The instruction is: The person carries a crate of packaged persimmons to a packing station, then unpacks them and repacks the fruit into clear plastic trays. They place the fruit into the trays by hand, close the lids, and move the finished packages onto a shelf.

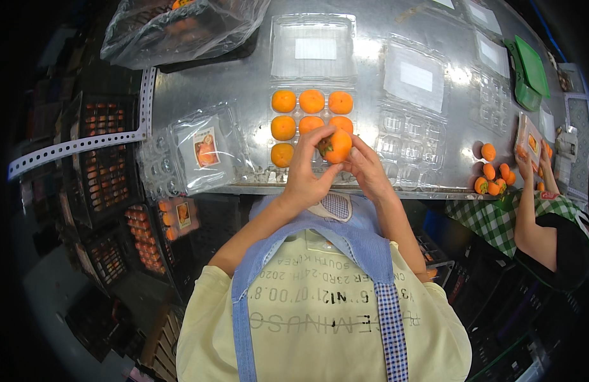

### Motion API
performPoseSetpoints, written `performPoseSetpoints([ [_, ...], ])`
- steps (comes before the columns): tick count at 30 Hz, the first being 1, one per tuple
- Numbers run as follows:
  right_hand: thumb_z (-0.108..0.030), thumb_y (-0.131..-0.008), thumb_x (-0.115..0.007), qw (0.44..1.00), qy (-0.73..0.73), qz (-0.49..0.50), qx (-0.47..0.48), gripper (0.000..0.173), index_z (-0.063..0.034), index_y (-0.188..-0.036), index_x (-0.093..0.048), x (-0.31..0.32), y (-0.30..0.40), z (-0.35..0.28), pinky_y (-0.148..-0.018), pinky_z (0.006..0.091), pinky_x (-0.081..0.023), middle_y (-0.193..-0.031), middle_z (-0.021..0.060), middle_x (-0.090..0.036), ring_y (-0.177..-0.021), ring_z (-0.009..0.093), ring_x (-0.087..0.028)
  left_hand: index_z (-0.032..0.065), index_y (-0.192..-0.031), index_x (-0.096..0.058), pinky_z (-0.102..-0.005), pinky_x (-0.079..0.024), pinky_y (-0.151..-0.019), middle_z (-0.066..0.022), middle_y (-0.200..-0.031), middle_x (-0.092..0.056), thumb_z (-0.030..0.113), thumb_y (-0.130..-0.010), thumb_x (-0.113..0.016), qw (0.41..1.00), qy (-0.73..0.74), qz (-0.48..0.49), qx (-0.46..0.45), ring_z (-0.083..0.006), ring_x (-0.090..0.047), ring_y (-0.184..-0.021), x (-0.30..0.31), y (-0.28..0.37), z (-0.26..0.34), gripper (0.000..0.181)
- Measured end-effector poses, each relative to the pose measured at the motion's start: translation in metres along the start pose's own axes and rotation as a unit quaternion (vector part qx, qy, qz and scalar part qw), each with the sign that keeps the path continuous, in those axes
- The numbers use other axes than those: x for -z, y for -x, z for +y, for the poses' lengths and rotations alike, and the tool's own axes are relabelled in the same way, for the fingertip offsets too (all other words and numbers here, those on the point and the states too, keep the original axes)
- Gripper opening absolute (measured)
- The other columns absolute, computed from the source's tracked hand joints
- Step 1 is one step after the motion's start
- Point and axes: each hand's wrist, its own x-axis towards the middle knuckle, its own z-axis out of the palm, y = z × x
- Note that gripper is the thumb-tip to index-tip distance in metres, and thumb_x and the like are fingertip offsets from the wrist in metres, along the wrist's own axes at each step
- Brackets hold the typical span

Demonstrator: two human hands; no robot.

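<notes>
An orange persimmon [339, 147] with its green-brown calyx turned to the left is held above the front of a clear plastic clamshell tray [313, 69]. My left hand [307, 167] grips it from the left with fingers and thumb. From the right, my right hand [371, 174] holds the same fruit, its thumb against the side. Below, several persimmons [283, 127] sit in the tray's back and middle rows, and another persimmon [282, 155] fills the front left cavity. My hands hide the rest of the front row. The tray's lid lies folded open, away from me, with a white rectangle on it.
Left lies a clear clamshell [163, 164] with a printed label. Another open clamshell [411, 138] lies right. A plastic-lined crate [189, 38] stands back left. A co-worker's hands [526, 164] hold a pack near loose persimmons [494, 186]. Crates [103, 157] stand beside the metal table.
</notes>
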Motion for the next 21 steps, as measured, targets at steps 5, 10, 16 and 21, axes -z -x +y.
performPoseSetpoints([
  [5, -0.034, -0.093, -0.055, 0.995, -0.093, -0.033, -0.01, 0.056, 0.0012, -0.135, -0.04, -0.0006, -0.0025, 0.0012, -0.088, 0.0332, -0.048, -0.123, 0.0119, -0.052, -0.109, 0.02, -0.056, 0.005, -0.122, -0.05, -0.0359, -0.043, -0.092, -0.0128, -0.122, -0.052, 0.001, -0.068, -0.073, 0.996, -0.067, -0.017, -0.06, -0.029, -0.051, -0.111, 0.0011, -0.0042, 0.0056, 0.058],
  [10, -0.033, -0.093, -0.056, 0.993, -0.111, -0.036, -0.02, 0.055, 0.0011, -0.133, -0.041, 0.0066, -0.0002, 0.0007, -0.087, 0.0336, -0.048, -0.122, 0.0114, -0.053, -0.11, 0.019, -0.055, 0.0051, -0.113, -0.057, -0.032, -0.044, -0.087, -0.01, -0.114, -0.054, 0.005, -0.069, -0.077, 0.996, -0.085, 0.0, -0.028, -0.0226, -0.053, -0.104, 0.0026, -0.0051, 0.0059, 0.048],
  [16, -0.034, -0.09, -0.062, 0.997, -0.068, -0.025, -0.008, 0.055, 0.0003, -0.13, -0.045, 0.0064, 0.0025, 0.0012, -0.085, 0.0309, -0.048, -0.119, 0.009, -0.055, -0.106, 0.016, -0.055, 0.0042, -0.103, -0.06, -0.0288, -0.045, -0.079, -0.0071, -0.105, -0.055, 0.007, -0.068, -0.078, 0.999, -0.041, -0.003, 0.011, -0.0173, -0.053, -0.091, 0.0037, -0.0042, 0.004, 0.04],
  [21, -0.034, -0.085, -0.067, 0.999, -0.015, -0.028, 0.018, 0.057, -0.0008, -0.126, -0.048, 0.0078, 0.0022, -0.0019, -0.086, 0.0291, -0.047, -0.115, 0.0072, -0.057, -0.105, 0.014, -0.055, 0.0025, -0.098, -0.061, -0.0291, -0.048, -0.077, -0.0084, -0.101, -0.058, 0.007, -0.071, -0.076, 1.0, -0.018, 0.006, 0.017, -0.0194, -0.058, -0.088, 0.0043, -0.006, 0.0078, 0.032],
])
